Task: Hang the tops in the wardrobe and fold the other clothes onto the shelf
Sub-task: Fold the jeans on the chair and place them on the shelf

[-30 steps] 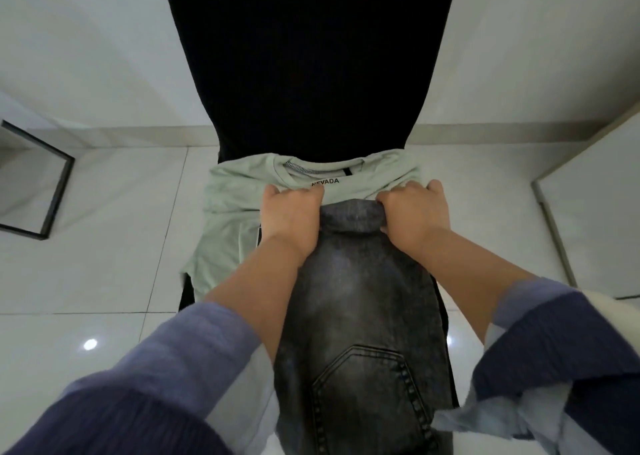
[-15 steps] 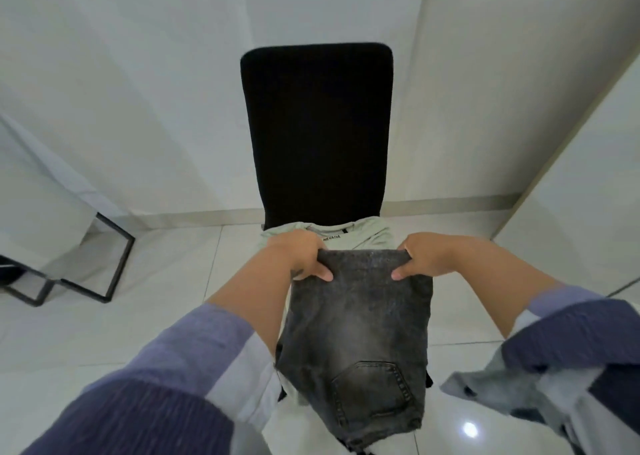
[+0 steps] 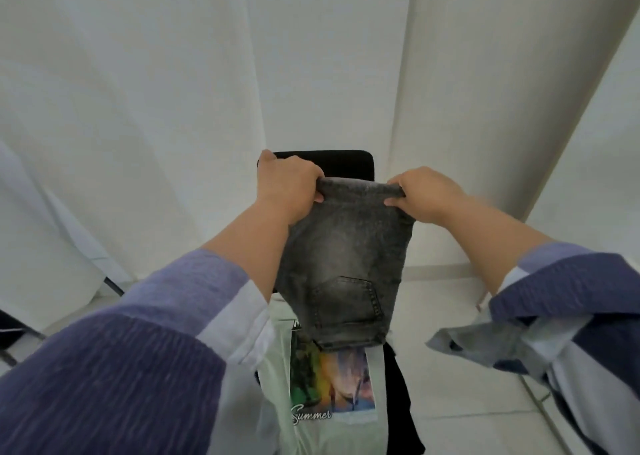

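Observation:
Folded dark grey jeans (image 3: 343, 267) hang in the air in front of me, back pocket showing. My left hand (image 3: 289, 187) grips their top left corner and my right hand (image 3: 420, 194) grips the top right corner. Below them a pale green T-shirt (image 3: 332, 399) with a colourful print and the word "Summer" lies on the seat of a black chair (image 3: 349, 163), whose backrest shows just behind my hands.
White walls and a pillar fill the background. A white panel edge (image 3: 595, 108) rises at the right. A black metal frame (image 3: 20, 333) stands low at the left. Glossy white floor tiles (image 3: 460, 378) surround the chair.
Both hands have lifted the folded jeans up off the chair and away from the T-shirt. The view has tilted upward, and the T-shirt's printed front now shows.

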A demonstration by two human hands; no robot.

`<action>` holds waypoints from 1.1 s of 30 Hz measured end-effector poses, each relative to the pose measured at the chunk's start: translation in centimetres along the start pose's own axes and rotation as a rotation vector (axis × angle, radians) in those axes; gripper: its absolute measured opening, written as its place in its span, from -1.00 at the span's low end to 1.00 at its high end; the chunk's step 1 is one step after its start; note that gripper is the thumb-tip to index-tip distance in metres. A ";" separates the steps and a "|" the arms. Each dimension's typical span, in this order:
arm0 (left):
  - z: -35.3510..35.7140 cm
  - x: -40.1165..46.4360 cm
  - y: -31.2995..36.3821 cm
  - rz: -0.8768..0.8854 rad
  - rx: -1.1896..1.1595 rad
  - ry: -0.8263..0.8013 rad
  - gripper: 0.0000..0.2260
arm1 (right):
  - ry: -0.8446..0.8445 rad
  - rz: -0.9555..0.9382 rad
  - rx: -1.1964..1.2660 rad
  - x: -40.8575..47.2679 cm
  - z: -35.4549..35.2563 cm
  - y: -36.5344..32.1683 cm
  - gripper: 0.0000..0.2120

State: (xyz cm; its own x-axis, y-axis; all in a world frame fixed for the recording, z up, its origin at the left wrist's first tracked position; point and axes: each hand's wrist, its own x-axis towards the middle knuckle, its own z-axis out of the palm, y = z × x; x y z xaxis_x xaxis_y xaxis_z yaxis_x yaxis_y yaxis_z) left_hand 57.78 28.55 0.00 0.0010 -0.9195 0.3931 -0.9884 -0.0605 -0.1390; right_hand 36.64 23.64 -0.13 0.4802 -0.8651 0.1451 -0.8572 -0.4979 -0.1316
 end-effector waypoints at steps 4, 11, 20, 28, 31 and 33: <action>0.3 -2.0 -0.3 0.008 -0.007 0.000 -0.88 | 0.030 -0.007 0.012 -1.1 1.3 -0.8 -0.81; 6.8 -12.1 1.9 0.014 -0.002 -0.262 -0.89 | -0.099 0.016 0.063 -8.9 11.2 -2.4 -0.83; 14.1 -23.0 5.1 0.033 -0.047 -0.565 -0.87 | -0.359 0.075 -0.017 -18.7 21.0 -3.7 -0.72; 17.1 -19.4 4.2 -0.043 -0.091 -0.459 -0.96 | -0.226 0.069 -0.032 -13.7 22.2 -2.1 -0.77; 19.0 -17.0 3.7 -0.090 -0.118 -0.393 -0.96 | -0.141 0.079 -0.038 -10.4 23.4 -1.3 -0.82; 20.8 -15.1 3.5 -0.116 -0.110 -0.358 -0.93 | -0.082 0.087 -0.043 -8.1 24.8 -0.7 -0.84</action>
State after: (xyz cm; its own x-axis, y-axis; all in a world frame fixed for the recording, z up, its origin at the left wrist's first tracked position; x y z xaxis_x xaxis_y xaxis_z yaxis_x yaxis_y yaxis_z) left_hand 57.45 34.18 -25.34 0.1471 -0.9876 0.0557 -0.9890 -0.1477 -0.0064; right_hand 37.95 29.50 -25.55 0.4153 -0.9081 0.0539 -0.9029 -0.4187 -0.0974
